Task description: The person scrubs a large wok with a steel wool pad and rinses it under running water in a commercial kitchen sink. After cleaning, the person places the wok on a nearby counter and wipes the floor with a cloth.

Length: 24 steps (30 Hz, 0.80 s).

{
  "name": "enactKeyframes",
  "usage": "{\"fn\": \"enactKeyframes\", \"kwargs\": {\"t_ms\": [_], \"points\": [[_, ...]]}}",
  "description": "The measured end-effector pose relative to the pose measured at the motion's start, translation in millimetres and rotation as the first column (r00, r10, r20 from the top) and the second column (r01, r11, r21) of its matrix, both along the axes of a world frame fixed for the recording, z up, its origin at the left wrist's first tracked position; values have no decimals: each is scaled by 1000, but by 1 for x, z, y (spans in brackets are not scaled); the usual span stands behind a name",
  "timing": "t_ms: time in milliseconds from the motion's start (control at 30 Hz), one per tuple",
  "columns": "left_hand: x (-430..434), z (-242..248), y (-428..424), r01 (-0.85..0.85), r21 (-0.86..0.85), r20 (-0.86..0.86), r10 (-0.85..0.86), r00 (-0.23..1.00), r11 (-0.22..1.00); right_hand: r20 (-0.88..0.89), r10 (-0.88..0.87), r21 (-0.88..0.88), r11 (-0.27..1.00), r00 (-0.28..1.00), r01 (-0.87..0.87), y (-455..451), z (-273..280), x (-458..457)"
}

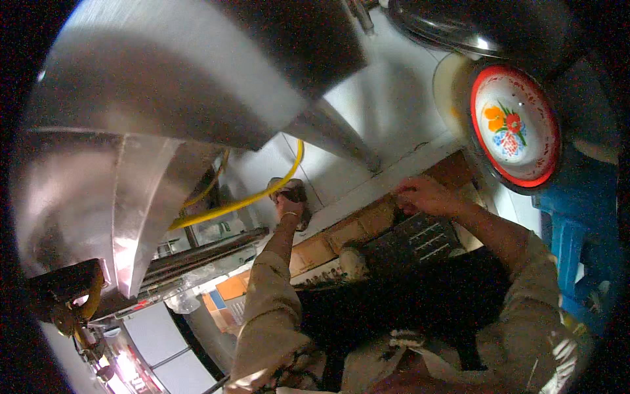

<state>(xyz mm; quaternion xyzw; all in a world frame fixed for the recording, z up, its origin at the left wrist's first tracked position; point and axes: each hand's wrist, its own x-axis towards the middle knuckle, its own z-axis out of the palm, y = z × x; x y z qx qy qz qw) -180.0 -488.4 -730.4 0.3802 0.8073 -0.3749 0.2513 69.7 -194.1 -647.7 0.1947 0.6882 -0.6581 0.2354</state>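
Note:
My left hand [286, 206] reaches forward beneath a yellow hose [236, 209] and grips a brown, crumpled item [301, 193], perhaps a cloth. The item lies against a white tiled surface [315, 167]; its exact kind is too blurred to tell. Near the edge of that surface, my right hand [424, 196] is held with bent fingers beside a row of brown tiles [362, 226]. Nothing is plainly visible in the right hand, but its palm is hidden.
Overhead at the left hangs a large stainless-steel body [197, 74]. A metal leg [349, 133] stands ahead. On the right are a red-rimmed enamel basin [512, 118] with painted flowers, a dark round lid or pan [443, 27] and blue plastic crates [566, 246].

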Motion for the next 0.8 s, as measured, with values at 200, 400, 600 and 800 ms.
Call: {"fn": "enactKeyframes", "kwargs": {"t_ms": [200, 400, 600, 800], "points": [[71, -59, 52, -868, 278, 885, 241, 398, 412, 95, -287, 107, 955, 953, 277, -34, -57, 0], [142, -6, 116, -895, 291, 938, 87, 337, 337, 235, 17, -540, 833, 972, 116, -18, -41, -28], [76, 30, -2, -840, 310, 914, 104, 393, 445, 80, 247, -582, 798, 966, -156, -65, 79, -66], [28, 79, -161, -319, 155, 396, 236, 887, 935, -296, 612, -165, 724, 733, -670, -124, 13, -115]]}}
